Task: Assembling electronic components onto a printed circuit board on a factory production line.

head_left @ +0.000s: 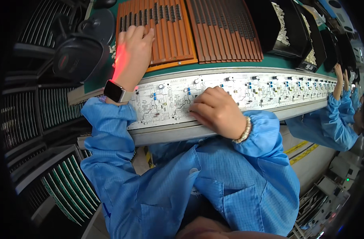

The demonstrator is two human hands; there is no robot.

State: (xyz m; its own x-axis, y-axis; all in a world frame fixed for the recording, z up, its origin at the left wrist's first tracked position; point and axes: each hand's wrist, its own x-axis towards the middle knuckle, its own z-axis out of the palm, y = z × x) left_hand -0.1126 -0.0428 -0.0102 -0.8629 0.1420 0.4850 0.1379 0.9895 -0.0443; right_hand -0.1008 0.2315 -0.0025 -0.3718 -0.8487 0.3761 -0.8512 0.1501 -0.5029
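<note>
My left hand [135,49], with a watch on its wrist, rests on the left part of an orange slotted tray [170,44]. Its fingers are bent in at the rows of small black components [166,14]; whatever is in the fingertips is hidden. My right hand [218,111], wearing a beaded bracelet, is over the row of white circuit boards [150,113]. Those fingers curl down close together at the board surface, and their tips cannot be made out. Blue parts and dark cylindrical parts stand on the boards. Red light falls on my left hand and wrist.
A second slotted tray, brown [226,36], lies right of the orange one on the green bench top [277,61]. Black bins [287,46] of pale parts stand farther right. Racks of boards [68,187] are at left. A co-worker's hand [338,73] is at far right.
</note>
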